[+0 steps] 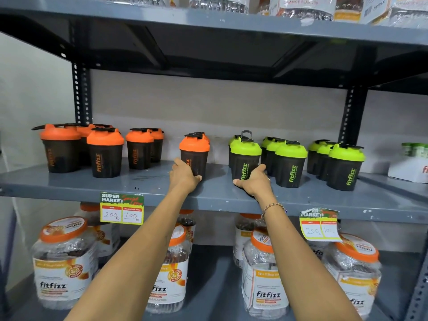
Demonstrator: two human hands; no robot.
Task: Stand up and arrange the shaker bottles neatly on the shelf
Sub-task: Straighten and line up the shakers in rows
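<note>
Black shaker bottles stand upright on the grey middle shelf (pixel 150 188). Several with orange lids (pixel 105 156) fill the left half, several with green lids (pixel 290 163) the right half. My left hand (pixel 184 176) wraps the base of the orange-lidded shaker (pixel 195 154) in the middle, more orange lids lined up behind it. My right hand (pixel 253 181) grips the base of the front green-lidded shaker (pixel 245 156), whose carry loop sticks up. Both of these bottles rest on the shelf.
Price tags (pixel 122 210) (pixel 320 225) hang from the shelf's front edge. Large clear fitfizz jars with orange lids (pixel 61 258) (pixel 264 272) fill the shelf below. More jars sit on the shelf above. A white box (pixel 408 170) with small green-capped bottles stands far right.
</note>
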